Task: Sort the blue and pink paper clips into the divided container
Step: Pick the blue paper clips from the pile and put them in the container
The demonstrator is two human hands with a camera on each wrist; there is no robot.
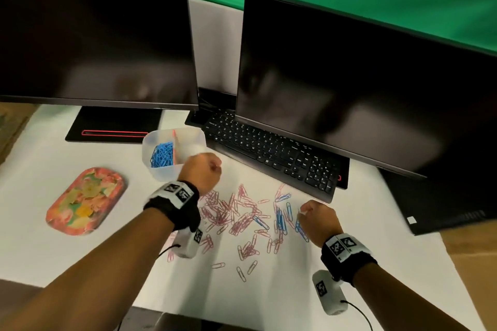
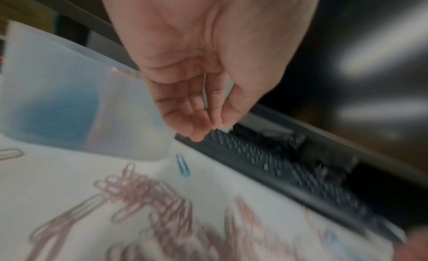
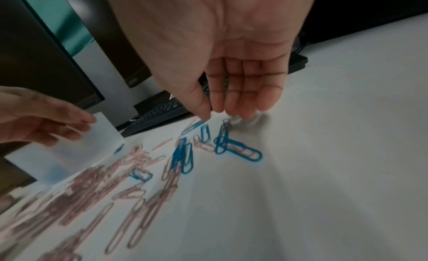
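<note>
We hover our left hand (image 1: 202, 171) over the near corner of the divided container (image 1: 161, 169), fingers loosely curled with nothing clearly held, while our right hand (image 1: 317, 219) lowers thumb and forefinger, not yet closed, onto the blue clips (image 1: 282, 216) scattered just beneath it on the counter (image 1: 269, 290). The pink clips (image 1: 228, 213) lie tangled between our hands, so a pinch may drag a stray pink along, or a clip may miss the right compartment. One container with two compartments holds only blue; roughly a dozen blue and several dozen pink remain.
</note>
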